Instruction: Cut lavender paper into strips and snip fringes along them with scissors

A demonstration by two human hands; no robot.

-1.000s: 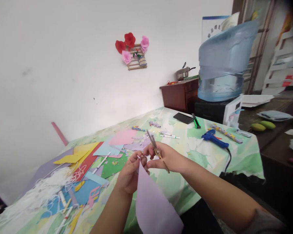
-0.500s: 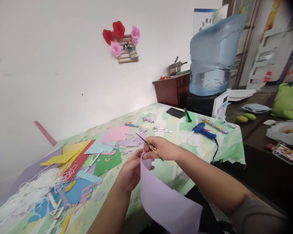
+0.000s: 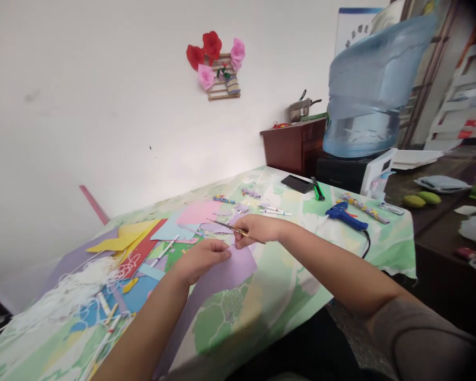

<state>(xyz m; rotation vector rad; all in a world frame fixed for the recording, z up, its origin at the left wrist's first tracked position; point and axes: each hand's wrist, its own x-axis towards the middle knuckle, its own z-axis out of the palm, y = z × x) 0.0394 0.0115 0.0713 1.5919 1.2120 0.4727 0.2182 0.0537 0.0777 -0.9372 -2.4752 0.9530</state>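
A sheet of light purple paper (image 3: 238, 269) runs from between my hands down toward the lower left, over the table edge. My left hand (image 3: 204, 258) pinches its upper left edge between thumb and fingers. In my right hand (image 3: 257, 231) is a slim pair of scissors (image 3: 221, 224), its blades pointing left and its gold-coloured handles by the palm. The fingertips of that hand also touch the top edge of the paper. Purple paper scraps (image 3: 216, 228) lie just beyond the scissors.
Coloured sheets, including a red one (image 3: 146, 248), and tangled white string (image 3: 79, 286) spread at the left. A blue glue gun (image 3: 347, 216), a green utility knife (image 3: 318, 189), a phone (image 3: 297, 183) and white markers (image 3: 275, 212) lie toward the back right. Beyond stands a large water bottle (image 3: 363, 100).
The purple paper has swung from hanging at the lower right to lying toward the lower left. My hands have moved slightly apart, and the scissors point flatter. My view has turned a little left.
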